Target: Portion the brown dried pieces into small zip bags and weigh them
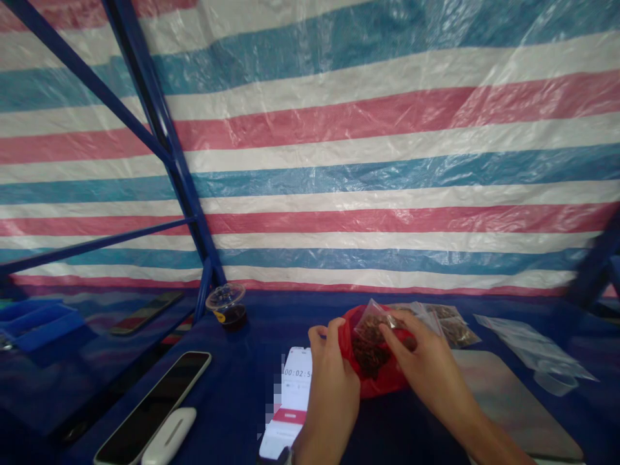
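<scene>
A red plastic bag (pixel 375 381) full of dark brown dried pieces lies on the blue table (pixel 242 394). My left hand (pixel 332 381) grips the red bag's left edge, fingers curled. My right hand (pixel 426 371) pinches a small clear pouch (pixel 371 323) partly filled with the same brown pieces, held over the red bag's mouth. Filled clear pouches (pixel 453 326) lie just behind my right hand.
A white phone (pixel 293 400) showing a timer lies left of my left hand. A dark phone (pixel 155 407) and a white device (pixel 169 436) lie front left. A lidded cup (pixel 227 307), empty clear bags (pixel 533 352), a grey board (pixel 513 400), a blue tray (pixel 36 323).
</scene>
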Action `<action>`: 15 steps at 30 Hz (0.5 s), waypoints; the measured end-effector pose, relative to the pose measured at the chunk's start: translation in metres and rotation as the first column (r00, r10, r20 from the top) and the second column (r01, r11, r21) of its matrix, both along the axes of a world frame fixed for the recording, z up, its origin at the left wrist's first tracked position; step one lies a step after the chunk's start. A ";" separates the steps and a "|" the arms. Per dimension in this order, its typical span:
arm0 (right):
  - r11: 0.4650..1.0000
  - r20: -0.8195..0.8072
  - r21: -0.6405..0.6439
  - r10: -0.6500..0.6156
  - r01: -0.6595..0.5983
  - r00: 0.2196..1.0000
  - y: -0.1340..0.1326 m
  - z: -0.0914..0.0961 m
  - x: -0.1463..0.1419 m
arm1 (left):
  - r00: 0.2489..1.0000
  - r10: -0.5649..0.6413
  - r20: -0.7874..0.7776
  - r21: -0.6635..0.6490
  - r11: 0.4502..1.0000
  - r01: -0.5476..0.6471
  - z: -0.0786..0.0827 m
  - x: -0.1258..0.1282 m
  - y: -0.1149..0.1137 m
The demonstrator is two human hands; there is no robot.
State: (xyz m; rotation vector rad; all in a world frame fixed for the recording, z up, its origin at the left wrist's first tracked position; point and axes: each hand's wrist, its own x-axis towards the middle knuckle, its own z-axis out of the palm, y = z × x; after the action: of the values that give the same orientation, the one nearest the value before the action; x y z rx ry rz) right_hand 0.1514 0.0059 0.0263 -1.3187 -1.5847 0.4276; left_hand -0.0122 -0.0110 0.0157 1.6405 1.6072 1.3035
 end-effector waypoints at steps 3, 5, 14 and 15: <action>1.000 0.035 0.017 0.003 -0.004 0.999 -0.002 0.002 -0.002 | 0.998 0.040 0.040 0.026 0.999 -0.041 0.007 0.000 0.001; 0.999 0.041 0.031 -0.009 0.007 0.999 -0.002 0.003 -0.003 | 0.998 0.043 0.045 0.047 0.998 -0.045 0.009 0.000 0.002; 0.999 -0.074 -0.033 0.040 -0.042 0.996 -0.005 0.010 -0.007 | 0.999 0.051 0.007 0.095 0.994 -0.051 0.006 -0.001 0.000; 0.998 -0.083 -0.041 0.040 -0.044 0.996 -0.004 0.010 -0.007 | 0.999 0.051 0.001 0.089 0.995 -0.051 0.007 -0.001 0.000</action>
State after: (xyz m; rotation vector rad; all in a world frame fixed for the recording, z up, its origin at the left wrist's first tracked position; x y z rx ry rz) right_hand 0.1441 0.0015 0.0360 -1.2855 -1.5449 0.5378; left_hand -0.0127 -0.0110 0.0226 1.6622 1.6232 1.4187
